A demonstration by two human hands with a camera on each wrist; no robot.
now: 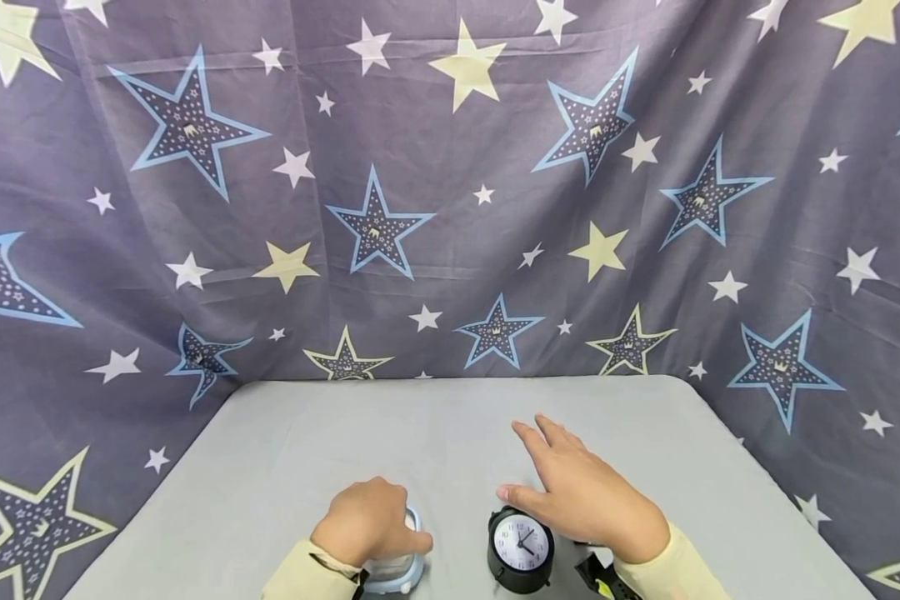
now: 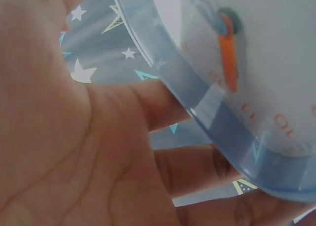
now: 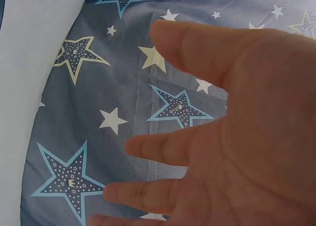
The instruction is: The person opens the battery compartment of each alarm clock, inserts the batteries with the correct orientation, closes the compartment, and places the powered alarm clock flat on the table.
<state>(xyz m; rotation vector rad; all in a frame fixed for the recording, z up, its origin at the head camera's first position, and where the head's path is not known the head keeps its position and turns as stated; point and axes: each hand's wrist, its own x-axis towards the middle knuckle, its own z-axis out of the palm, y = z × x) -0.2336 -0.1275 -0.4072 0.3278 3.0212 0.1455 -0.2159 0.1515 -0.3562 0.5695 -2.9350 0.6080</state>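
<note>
In the head view my left hand [image 1: 367, 523] grips a light blue clock [image 1: 417, 570] near the front of the table, covering much of it. The left wrist view shows the clock's pale face [image 2: 281, 58] with orange numerals and an orange pointer, its clear blue rim against my fingers [image 2: 192, 166]. A black round alarm clock [image 1: 522, 543] with a white dial stands to the right. Just above and right of it hovers my right hand [image 1: 581, 493], fingers spread and holding nothing. Its bare palm [image 3: 256, 137] shows in the right wrist view.
The light grey tabletop [image 1: 465, 442] spreads beyond both hands to a star-patterned dark cloth [image 1: 450, 292], which hangs at the back and both sides. Dark straps [image 1: 607, 577] are at the right wrist.
</note>
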